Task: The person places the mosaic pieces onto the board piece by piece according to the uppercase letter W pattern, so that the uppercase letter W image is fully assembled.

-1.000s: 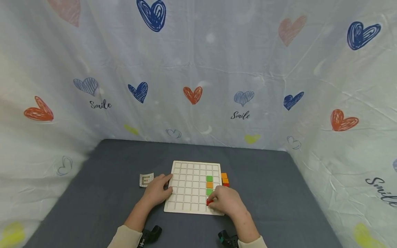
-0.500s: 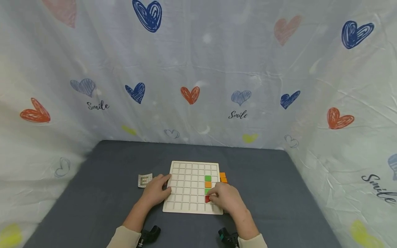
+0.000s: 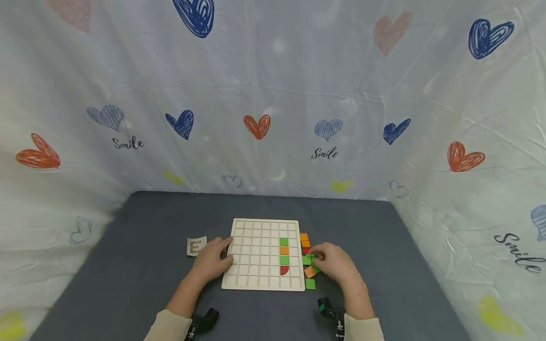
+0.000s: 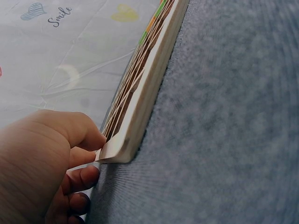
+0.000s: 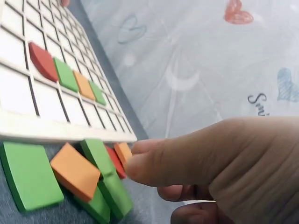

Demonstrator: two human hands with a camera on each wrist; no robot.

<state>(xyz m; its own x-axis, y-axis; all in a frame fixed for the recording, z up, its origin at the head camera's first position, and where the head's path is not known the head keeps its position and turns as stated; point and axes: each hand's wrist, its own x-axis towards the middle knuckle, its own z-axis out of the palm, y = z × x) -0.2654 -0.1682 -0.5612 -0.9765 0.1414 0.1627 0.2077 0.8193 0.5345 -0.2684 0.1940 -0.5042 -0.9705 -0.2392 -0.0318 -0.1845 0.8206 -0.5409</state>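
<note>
A pale wooden grid board lies on the dark table. In one column sit a green tile, an orange tile, another green tile and a red tile with one rounded corner. My left hand touches the board's left edge with thumb and index finger set apart. My right hand is over the loose pile at the board's right, thumb and index fingertips close to a green piece. No piece shows pinched between them in the right wrist view; the other fingers curl loosely.
Beside the board's right edge lie loose orange pieces, a red piece and several green pieces. A small printed pattern card lies left of the board. A curtain with hearts hangs behind the table.
My right hand has let go of the red tile, now flat in its cell below the lower green one, and moved right to the loose pieces. The left hand stays at the board's edge.
</note>
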